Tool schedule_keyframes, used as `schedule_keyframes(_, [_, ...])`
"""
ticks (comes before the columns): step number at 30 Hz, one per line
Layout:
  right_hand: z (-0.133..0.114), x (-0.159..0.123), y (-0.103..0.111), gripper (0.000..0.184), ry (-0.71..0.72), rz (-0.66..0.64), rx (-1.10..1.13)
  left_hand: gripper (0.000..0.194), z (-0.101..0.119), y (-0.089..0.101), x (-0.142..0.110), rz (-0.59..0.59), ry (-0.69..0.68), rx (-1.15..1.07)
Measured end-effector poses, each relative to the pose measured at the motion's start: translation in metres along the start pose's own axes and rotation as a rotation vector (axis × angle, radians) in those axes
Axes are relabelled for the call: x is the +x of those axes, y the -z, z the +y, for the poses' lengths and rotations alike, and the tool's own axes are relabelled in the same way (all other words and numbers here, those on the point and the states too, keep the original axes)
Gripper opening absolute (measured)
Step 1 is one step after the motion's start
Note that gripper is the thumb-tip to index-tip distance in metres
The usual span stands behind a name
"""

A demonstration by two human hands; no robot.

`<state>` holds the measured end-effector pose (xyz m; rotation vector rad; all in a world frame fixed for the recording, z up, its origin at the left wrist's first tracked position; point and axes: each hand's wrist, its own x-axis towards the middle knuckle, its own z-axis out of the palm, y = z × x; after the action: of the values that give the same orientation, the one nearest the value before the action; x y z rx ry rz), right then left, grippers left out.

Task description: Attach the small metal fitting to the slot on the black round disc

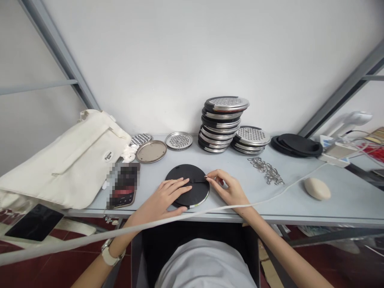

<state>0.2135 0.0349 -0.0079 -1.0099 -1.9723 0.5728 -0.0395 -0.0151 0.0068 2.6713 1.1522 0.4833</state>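
A flat black round disc (196, 193) lies on the table in front of me, with a straight seam across its right half and a thin silvery rim showing along its lower right edge. My left hand (168, 197) rests flat on the disc's left side, fingers spread. At the disc's right edge, by the end of the seam, the thumb and index finger of my right hand (226, 187) are pinched together. Whatever is between those fingertips is too small to make out. A pile of metal rings or hooks (267, 171) lies to the right of my right hand.
Stacked round graters (222, 126) and a lower grater stack (252, 138) stand by the wall, near black round covers (295, 145). Loose grater plates (179, 141), a phone (124, 186) and a white bag (66, 164) are leftward. A white cable (276, 195) crosses before me.
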Motion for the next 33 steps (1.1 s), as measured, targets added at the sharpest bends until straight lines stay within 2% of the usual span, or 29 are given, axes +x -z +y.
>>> schedule_keyframes(11, [0.0054, 0.0014, -0.0026, 0.018, -0.051, -0.038, 0.002, 0.052, -0.0002, -0.0001, 0.0001, -0.004, 0.005, -0.001])
schedule_keyframes(19, [0.0064, -0.0009, -0.004, 0.025, -0.082, -0.122, 0.04, 0.053, -0.0002, 0.0001, -0.0001, -0.014, 0.007, 0.003])
schedule_keyframes(33, [0.0075, 0.0009, -0.0038, 0.029, -0.031, -0.133, 0.001, 0.052, 0.0, 0.0005, -0.0004, -0.017, 0.015, -0.004])
